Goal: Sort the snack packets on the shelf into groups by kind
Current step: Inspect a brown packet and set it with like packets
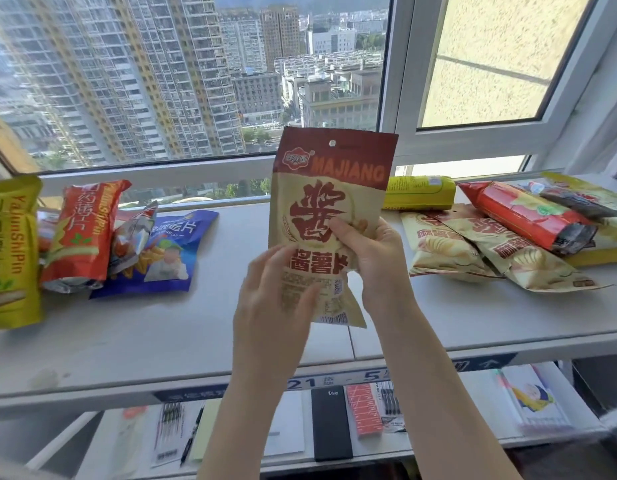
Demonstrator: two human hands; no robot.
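I hold a beige and brown Majiang packet (329, 188) upright above the middle of the white shelf (203, 327). My right hand (369, 251) grips its right side with the thumb on the front. My left hand (276, 289) holds its lower left part. On the left lie a yellow packet (11, 251), a red packet (80, 233), a silver packet (132, 237) and a blue packet (170, 251). On the right lie two beige Majiang packets (442, 251) (528, 261), a red packet (532, 216), a yellow packet (419, 192) and further packets (584, 197).
A window (161, 81) stands right behind the shelf, its frame (404, 143) just beyond the held packet. Below the shelf front edge, a lower level holds pens (168, 431), a black diary (331, 424), a red box (364, 410) and a booklet (532, 396).
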